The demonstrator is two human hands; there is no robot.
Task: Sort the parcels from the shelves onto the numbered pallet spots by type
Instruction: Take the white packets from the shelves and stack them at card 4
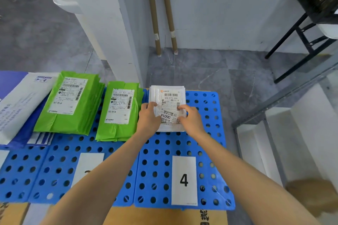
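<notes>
A white parcel (pixel 169 116) is held between both hands at the far end of the blue perforated pallet (pixel 210 133). It is laid on top of a stack of similar white parcels (pixel 172 90), with its printed label turned upward. The left hand (pixel 149 117) is closed on the parcel's left edge, with its fingertips curled over onto the top face. The right hand (pixel 190 119) is closed on the right edge in the same way, its fingers bent over the label's corner. The parcel is thus kept directly between the two hands, and part of each side is covered by them. Whether its underside is already pressed flat on the stack cannot be told.

The stack is placed in the pallet section marked by a white card with the number 4 (pixel 183 180), which is laid nearer the person, well apart from the parcels. Just to the left of the stack, a pile of green parcels (pixel 118 113) is set on the neighbouring section, and a second, larger pile of green parcels (pixel 71 102) is found beside that. At the far left, a large white envelope (pixel 20 102) is laid over blue ones. Another white card (pixel 89 162) is partly hidden by the left forearm, so its number cannot be read. Brown cardboard (pixel 155 215) is seen under the pallet's near edge. Two cardboard tubes (pixel 164 11) are leaned against the wall behind, and a metal shelf frame (pixel 274 107) is seen at the right.
</notes>
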